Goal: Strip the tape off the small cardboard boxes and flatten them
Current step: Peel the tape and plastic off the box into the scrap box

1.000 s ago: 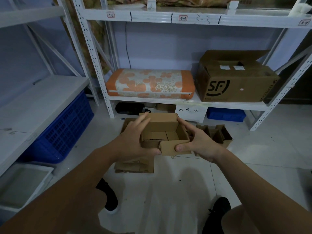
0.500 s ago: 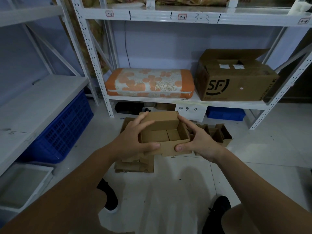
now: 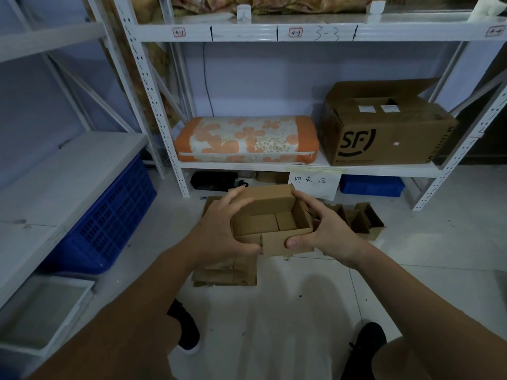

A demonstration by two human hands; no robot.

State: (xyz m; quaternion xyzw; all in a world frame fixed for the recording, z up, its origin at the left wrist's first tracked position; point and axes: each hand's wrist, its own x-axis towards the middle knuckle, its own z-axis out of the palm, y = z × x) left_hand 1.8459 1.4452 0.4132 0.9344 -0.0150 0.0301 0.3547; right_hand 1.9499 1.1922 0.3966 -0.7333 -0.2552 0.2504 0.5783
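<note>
Small box (image 3: 270, 215) held mid-air above floor (image 3: 301, 311), over flattened cardboard pile (image 3: 225, 272). Left hand (image 3: 219, 234) and right hand (image 3: 322, 231) gripped its ends, fingers curled round walls. Since second ago, front flap pulled outward again; walls probably loosening, flattening near.

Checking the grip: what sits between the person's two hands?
In the head view, the small open cardboard box sits between the left hand and the right hand; both grip it.

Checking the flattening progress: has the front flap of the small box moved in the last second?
Yes. The front flap hung below the small box; now it is folded up against its front wall.
</note>
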